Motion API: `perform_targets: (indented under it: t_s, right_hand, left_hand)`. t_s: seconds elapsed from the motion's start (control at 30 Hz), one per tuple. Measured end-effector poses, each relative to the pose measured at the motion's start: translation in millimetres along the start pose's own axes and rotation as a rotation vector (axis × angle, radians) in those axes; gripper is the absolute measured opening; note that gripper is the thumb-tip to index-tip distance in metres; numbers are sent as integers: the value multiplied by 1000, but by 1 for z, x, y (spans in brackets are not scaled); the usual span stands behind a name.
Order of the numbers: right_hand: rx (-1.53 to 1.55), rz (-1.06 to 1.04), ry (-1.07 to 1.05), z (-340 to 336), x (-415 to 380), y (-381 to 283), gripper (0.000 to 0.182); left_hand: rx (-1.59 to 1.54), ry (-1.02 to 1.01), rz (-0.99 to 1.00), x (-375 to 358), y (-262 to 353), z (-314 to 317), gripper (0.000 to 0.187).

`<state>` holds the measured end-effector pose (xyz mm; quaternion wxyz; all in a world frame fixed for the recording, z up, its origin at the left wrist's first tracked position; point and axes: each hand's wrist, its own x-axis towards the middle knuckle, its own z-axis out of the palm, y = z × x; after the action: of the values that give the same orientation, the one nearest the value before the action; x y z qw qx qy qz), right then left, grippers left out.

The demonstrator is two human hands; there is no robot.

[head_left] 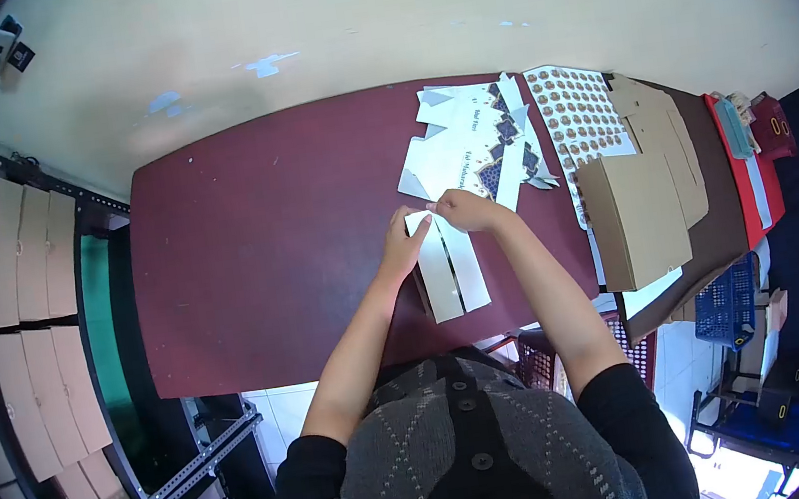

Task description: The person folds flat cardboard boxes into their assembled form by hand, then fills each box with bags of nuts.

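Note:
A white cardboard box [440, 279] sits on the maroon table [247, 239], close to its front edge. Two long flaps lie on its top with a narrow dark gap running between them. My left hand [404, 240] grips the far left corner of the box, thumb on the top. Curled over the far end is my right hand [468, 210], its fingers bent against the box edge close to my left thumb. Just beyond the hands lie flat printed white card blanks [447, 152] with dark blue patterns, overlapping one another.
A sheet of round stickers [579, 110] lies to the right of the blanks. Beside it are a brown cardboard box [633, 224] and flat brown cardboard [664, 149]. Shelves with long boxes [18, 244] stand at left; a blue basket [725, 302] is lower right.

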<state>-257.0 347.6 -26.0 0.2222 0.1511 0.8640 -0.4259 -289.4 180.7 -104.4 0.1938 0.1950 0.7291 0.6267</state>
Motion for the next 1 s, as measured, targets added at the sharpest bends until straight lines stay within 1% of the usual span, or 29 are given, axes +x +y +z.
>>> perform_targets:
  t_s: [0.07, 0.1, 0.13, 0.2, 0.23, 0.27, 0.33, 0.37, 0.4, 0.43, 0.47, 0.5, 0.53, 0.57, 0.6, 0.63, 0.67, 0.73, 0.77, 0.9, 0.97, 1.0]
  right_hand:
    - [-113, -26, -40, 0, 3, -4, 49]
    - [-113, -30, -40, 0, 3, -6, 49]
    - [-139, -51, -19, 2, 4, -6, 47]
    - [-192, -88, 23, 5, 3, -6, 44]
    - [-131, -42, 16, 3, 0, -8, 44]
    - [-134, -45, 16, 6, 5, 3, 44]
    - [71, -130, 130, 12, 9, 17, 50]
    - [210, -18, 171, 14, 8, 19, 46]
    - [207, -21, 175, 16, 7, 21, 46]
    - [238, -12, 217, 19, 7, 24, 48]
    - [270, -1, 258, 19, 5, 23, 50]
    - [243, -109, 300, 23, 8, 28, 41]
    - [243, -112, 302, 23, 8, 30, 41]
    - [319, -104, 259, 24, 8, 32, 38]
    - [393, -96, 215, 24, 9, 33, 35]
    - [403, -78, 224, 24, 6, 30, 31]
    - [401, -81, 222, 24, 4, 26, 31]
    - [544, -41, 220, 25, 1, 22, 32]
    - [605, -71, 212, 24, 0, 22, 33]
    - [558, -47, 221, 22, -5, 19, 34]
    - [531, 17, 264, 23, -2, 24, 37]
    - [530, 16, 264, 24, 0, 26, 37]
  left_hand:
    - [37, -9, -1, 0, 3, -2, 33]
    - [74, -17, -4, 0, 4, -4, 34]
    - [78, -14, -2, 0, 8, -6, 34]
    - [86, -16, -70, -1, 16, -6, 35]
    - [84, -13, -68, -2, 17, -5, 35]
    - [47, -16, -87, -2, 18, -5, 35]
    - [8, -18, -98, -1, 16, -4, 35]
    - [-24, -17, -61, 1, 13, -4, 34]
    - [-56, -16, -25, 1, 10, -2, 32]
    - [-115, -25, -123, -3, 24, -3, 28]
    - [-114, -26, -117, -2, 22, -3, 28]
    - [-169, -26, -67, -1, 21, -3, 27]
    - [-223, -27, -19, 1, 20, -3, 25]
    - [-176, -6, 36, 3, 18, -5, 25]
    - [-176, -3, 40, 5, 16, -7, 25]
    - [-129, -50, 23, 6, 18, -11, 24]
    - [-82, -97, 5, 7, 20, -14, 23]
    - [-70, -108, 10, 9, 21, -16, 23]
    - [-58, -125, 15, 9, 20, -17, 22]
    - [-63, -132, 24, 13, 11, -14, 22]
    - [-107, -141, 13, 11, 19, -15, 24]
    - [-107, -140, 14, 11, 23, -16, 24]
